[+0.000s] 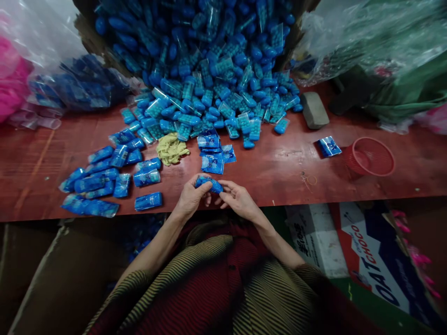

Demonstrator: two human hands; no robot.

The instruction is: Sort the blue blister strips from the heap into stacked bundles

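Note:
Near the table's front edge, a small bottle in a blue printed sleeve (211,184) lies sideways between my two hands. My left hand (193,197) is closed round its left end, thumb on top. The fingers of my right hand (238,199) pinch its right end. Just beyond my hands lie several flat blue printed sleeves (212,163). To the left is a group of bottles in blue sleeves (101,179), some stacked on others. A big heap of clear bottles with blue caps and blue beads (209,93) spills toward me from the back.
A crumpled yellow cloth (172,149) sits left of the flat sleeves. On the right are a grey block (314,110), a blue packet (328,146) and a red mesh basket (370,157). Plastic bags (366,42) crowd the back corners; cartons (373,260) stand below the table's edge.

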